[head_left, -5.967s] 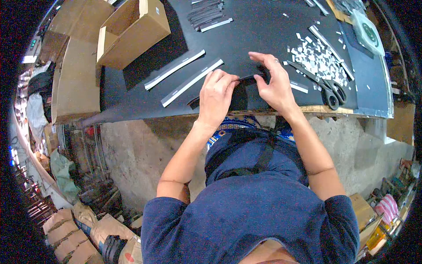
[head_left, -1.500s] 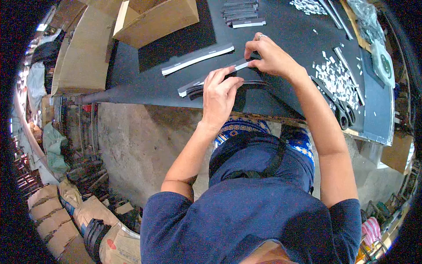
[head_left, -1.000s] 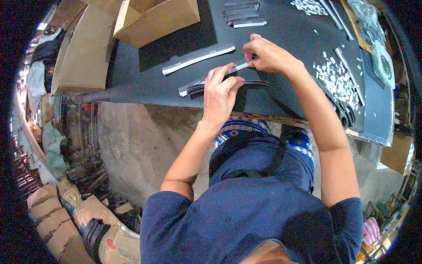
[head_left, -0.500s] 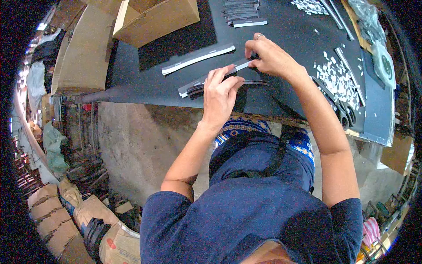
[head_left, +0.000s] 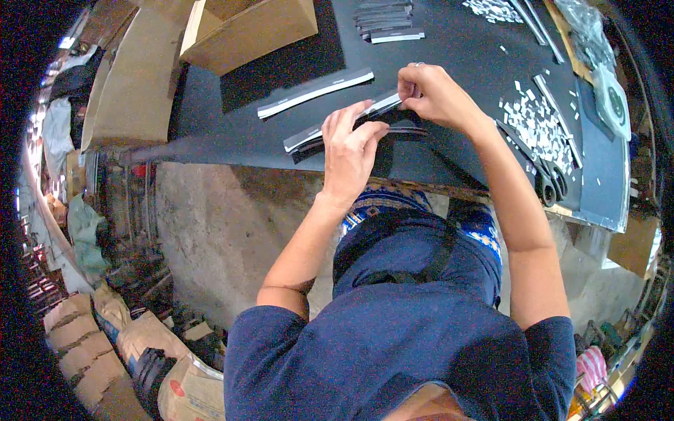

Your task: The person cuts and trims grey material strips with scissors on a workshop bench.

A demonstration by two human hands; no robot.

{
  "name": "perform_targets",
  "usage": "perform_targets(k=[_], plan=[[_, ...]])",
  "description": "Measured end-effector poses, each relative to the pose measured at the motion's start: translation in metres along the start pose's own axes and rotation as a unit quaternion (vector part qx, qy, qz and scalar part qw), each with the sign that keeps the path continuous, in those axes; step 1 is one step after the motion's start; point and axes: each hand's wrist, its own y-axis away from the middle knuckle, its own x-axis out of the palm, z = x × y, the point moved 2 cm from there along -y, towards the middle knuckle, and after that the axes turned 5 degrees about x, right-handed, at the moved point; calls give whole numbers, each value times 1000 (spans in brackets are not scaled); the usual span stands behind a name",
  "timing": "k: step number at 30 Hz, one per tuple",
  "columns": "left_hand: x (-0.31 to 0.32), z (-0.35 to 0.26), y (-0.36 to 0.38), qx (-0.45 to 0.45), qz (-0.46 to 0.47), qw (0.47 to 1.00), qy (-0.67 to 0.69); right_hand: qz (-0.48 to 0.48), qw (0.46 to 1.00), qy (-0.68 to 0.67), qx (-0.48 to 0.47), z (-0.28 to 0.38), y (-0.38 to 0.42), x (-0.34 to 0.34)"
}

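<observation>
My left hand point(head_left: 349, 149) is closed over a long, narrow black strip with a white edge point(head_left: 303, 140), its fingertips pressed onto the strip near the table's front. At the strip's far right end, my right hand point(head_left: 432, 95) has thumb and fingers pinched together on it; the exact grip is partly hidden by the fingers. A dark, slightly curved strip point(head_left: 407, 130) lies just under and right of my left thumb. Behind my hands, a similar black-and-white strip point(head_left: 316, 94) rests on the black tabletop point(head_left: 456, 42).
A pile of strips point(head_left: 385, 21) sits at the back. An open cardboard box point(head_left: 256, 41) stands at the back left. Many small white pieces point(head_left: 535, 125) are scattered on the right, beside black-handled scissors point(head_left: 551, 186). Clear plastic bags point(head_left: 590, 42) lie at the right edge.
My right hand has shifted slightly down and its fingers have curled in. The pale length between my hands now shows dark with a white edge. My left hand has barely moved.
</observation>
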Motion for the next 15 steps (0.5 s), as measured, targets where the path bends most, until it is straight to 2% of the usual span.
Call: perform_targets(k=[3,5,8,15], plan=[[3,-1,-2,7,15,1000,11,-24,998,-49,17,4,18,-10],[5,-4,-5,13,18,998,53,10,994,-74,75,2,30,-15],[9,-14,-13,31,28,996,77,10,992,-76,101,-2,50,-25],[29,-29,-21,47,62,990,114,-41,988,-99,112,-10,85,-39]])
